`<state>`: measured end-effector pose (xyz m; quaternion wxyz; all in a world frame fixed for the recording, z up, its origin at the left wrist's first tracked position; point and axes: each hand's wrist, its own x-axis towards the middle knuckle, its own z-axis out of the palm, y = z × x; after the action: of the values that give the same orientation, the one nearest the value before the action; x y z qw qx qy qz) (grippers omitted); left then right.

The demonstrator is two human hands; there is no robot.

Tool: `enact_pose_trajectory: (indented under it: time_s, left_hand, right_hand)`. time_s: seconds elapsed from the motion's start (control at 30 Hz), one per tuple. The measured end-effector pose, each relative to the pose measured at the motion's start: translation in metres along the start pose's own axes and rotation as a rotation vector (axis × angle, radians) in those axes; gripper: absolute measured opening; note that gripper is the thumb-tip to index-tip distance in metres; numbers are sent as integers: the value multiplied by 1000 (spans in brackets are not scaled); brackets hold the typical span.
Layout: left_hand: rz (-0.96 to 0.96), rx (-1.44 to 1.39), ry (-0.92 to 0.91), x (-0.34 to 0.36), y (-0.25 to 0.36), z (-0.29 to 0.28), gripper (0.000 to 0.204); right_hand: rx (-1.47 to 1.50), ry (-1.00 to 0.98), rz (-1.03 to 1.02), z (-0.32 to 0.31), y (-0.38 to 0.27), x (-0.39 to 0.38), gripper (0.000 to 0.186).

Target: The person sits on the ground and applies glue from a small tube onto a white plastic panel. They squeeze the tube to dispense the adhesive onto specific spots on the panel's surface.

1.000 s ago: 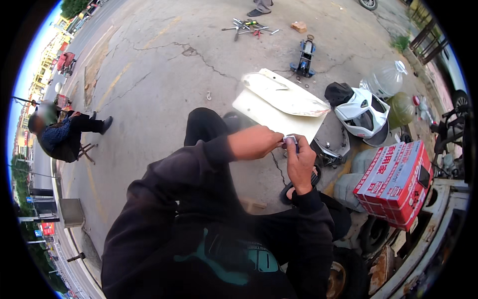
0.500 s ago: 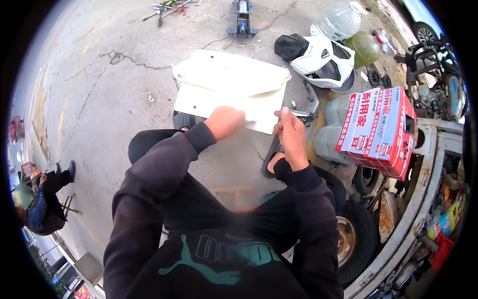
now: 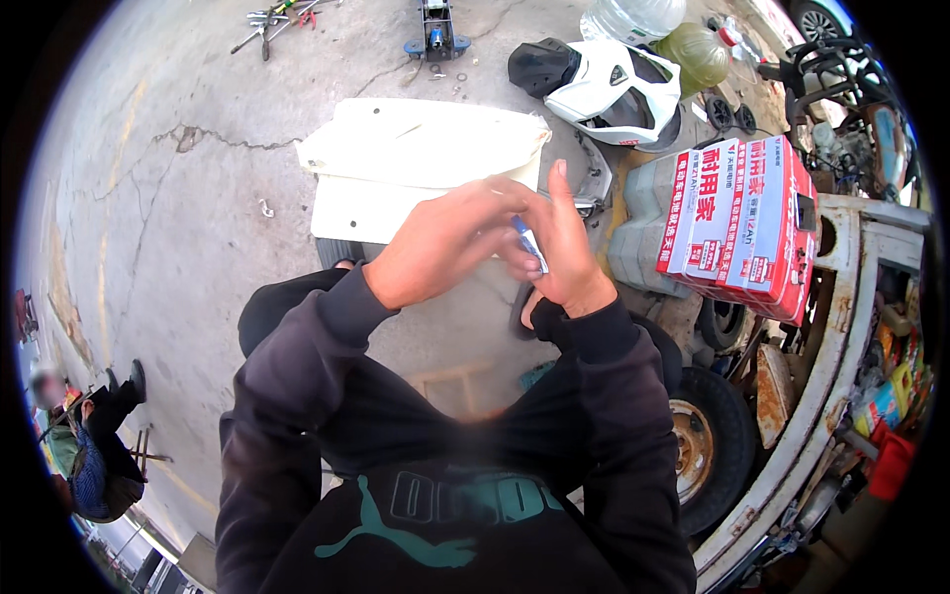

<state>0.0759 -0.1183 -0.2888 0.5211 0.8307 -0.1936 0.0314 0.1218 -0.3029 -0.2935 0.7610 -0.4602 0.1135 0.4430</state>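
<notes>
Above my lap my two hands come together. My left hand (image 3: 445,243) reaches across to the right one, its fingers smeared by motion and partly hidden. Curled fingers of my right hand (image 3: 576,259) close round a small blue-and-white object (image 3: 529,245), slim like a tube; one finger points up. Most of that object is covered by fingers. Just beyond the hands lies a white panel (image 3: 416,134) with small dark holes and a raised, bent section across it. Neither hand appears to grip the panel.
A white helmet (image 3: 618,99) lies beyond the panel on the right, near large plastic bottles (image 3: 693,54). Right of me are a red-and-white carton (image 3: 737,228), grey blocks (image 3: 643,238) and a wheel (image 3: 708,450). A floor jack (image 3: 435,30) and tools (image 3: 275,22) lie farther off. A person (image 3: 89,436) sits at left.
My left hand has lifted off the panel and moved right to meet my right hand. The blue-and-white object now shows between them. The whole view has shifted slightly.
</notes>
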Motion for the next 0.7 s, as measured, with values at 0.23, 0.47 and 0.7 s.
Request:
enact_pose_trajectory:
  time_s: [0.23,0.47,0.7]
  left_hand:
    - [-130,-77,-185,6,0,-11,26]
    - [-189,-104,35,13,-14,-25,19]
    - [-266,-180,138,23,-26,-28,21]
  right_hand:
    - [-107,-111,231,5,-21,4,84]
    - [-321,-70,-136,9,-45,1,81]
    - [-675,193,-660,15,-35,8,30]
